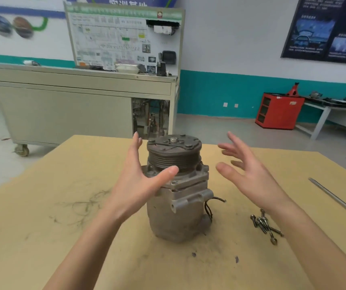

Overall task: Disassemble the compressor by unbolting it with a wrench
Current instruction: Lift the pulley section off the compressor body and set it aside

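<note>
One compressor [176, 197] stands upright, pulley up, mid tabletop [63, 227]. The left hand [138, 178] and right hand [245, 170] flank it, both released, fingers spread, holding nothing. One heap of bolts [265, 225], too tangled to count, lies to its right. The wall poster [331, 28] writing is too blurred to read

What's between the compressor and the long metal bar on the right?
Head view: a pile of loose bolts lies on the table there, with the right forearm crossing above.
</note>
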Demonstrator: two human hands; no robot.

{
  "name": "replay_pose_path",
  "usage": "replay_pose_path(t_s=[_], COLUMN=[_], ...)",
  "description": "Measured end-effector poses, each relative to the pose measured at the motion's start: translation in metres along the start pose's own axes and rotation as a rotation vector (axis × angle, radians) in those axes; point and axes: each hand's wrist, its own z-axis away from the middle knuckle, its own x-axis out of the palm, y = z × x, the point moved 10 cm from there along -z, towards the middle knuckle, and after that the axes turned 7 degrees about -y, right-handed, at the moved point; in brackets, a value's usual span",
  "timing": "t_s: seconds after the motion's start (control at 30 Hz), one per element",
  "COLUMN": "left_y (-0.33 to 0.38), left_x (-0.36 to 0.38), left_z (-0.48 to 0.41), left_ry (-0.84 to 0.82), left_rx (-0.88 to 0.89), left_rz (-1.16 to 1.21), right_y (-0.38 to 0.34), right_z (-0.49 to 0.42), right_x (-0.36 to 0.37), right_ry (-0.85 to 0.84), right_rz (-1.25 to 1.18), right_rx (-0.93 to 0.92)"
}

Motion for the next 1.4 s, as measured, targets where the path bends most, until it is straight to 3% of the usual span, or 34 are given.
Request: replay_pose_path(t_s=[0.07, 0.13, 0.23, 0.47, 0.73, 1.4], left_y=[0.002, -0.003, -0.011, -0.007, 0.023, 0.049], left_x=[-0.001, 0.005, 0.018, 0.020, 0.036, 0.033], left_z=[-0.015, -0.023, -0.024, -0.017, 0.010, 0.018], left_ry=[-0.104, -0.193, -0.250, -0.103, -0.161, -0.136], left_rx=[-0.023, -0.055, -0.065, 0.022, 0.166, 0.267], left_rz=[-0.003, 0.034, 0.115, 0.226, 0.205, 0.203], right_y=[-0.005, -0.004, 0.005, 0.000, -0.016, -0.035], right_z=[-0.025, -0.039, -0.049, -0.044, 0.010, 0.021], right_x=[0.041, 0.065, 0.068, 0.059, 0.030, 0.018], right_ry=[-0.266, -0.397, -0.327, -0.151, -0.004, -0.006], right_rz=[-0.004, -0.083, -0.184, -0.261, -0.295, -0.343], right_rx=[0.067, 0.080, 0.063, -0.073, -0.239, -0.309])
